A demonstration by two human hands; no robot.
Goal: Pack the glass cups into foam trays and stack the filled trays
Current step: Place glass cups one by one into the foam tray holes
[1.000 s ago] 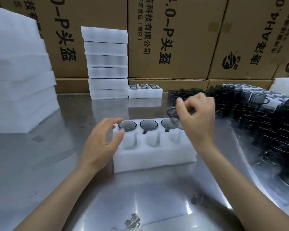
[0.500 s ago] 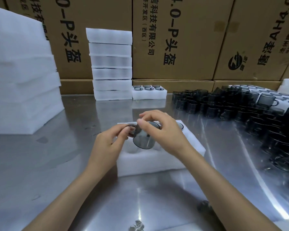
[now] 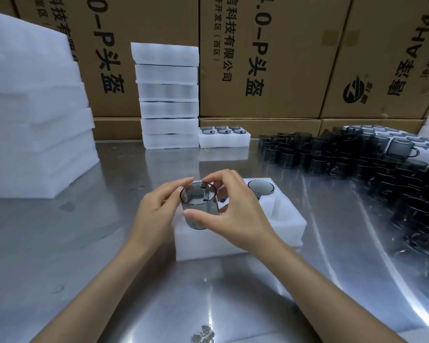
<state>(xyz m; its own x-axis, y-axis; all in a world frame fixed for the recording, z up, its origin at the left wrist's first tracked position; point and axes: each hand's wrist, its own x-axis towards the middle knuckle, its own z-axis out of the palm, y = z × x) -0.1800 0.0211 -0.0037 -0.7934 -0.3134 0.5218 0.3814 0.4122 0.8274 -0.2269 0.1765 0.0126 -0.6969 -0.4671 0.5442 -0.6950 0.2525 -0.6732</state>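
The fingers (image 3: pixel 209 178) of the right hand (image 3: pixel 235 214) are curling over the far rim of a smoky glass cup (image 3: pixel 199 206) while the thumb is pressing the near side of its wall, so the cup is being held in a firm pinch from above. The left hand (image 3: pixel 156 214) is steadying it from the left, its fingers narrowed to the cup's width and touching the rim and side. Both hands are probably sharing the cup because it is being turned so that its handle, which seems to be showing through the glass on the far side, will line up with the slot in the foam. The cup is sitting upright and mouth up, over the near-left pocket of the foam tray (image 3: pixel 287 226), with most of its body above the foam; whether its base is already inside the pocket I cannot tell. Another cup (image 3: pixel 261 188) is sitting seated in the far-right pocket of the same tray, and the near-right pocket is lying open. The tray is resting on the shiny metal desk (image 3: pixel 109 268), close to the person for an easy reach. To the right, a crowd of loose cups (image 3: pixel 357 159) is waiting, and at the far side a filled tray (image 3: pixel 224 141) is sitting beside a stack of trays (image 3: pixel 169 95), in front of cardboard boxes (image 3: pixel 270 58).
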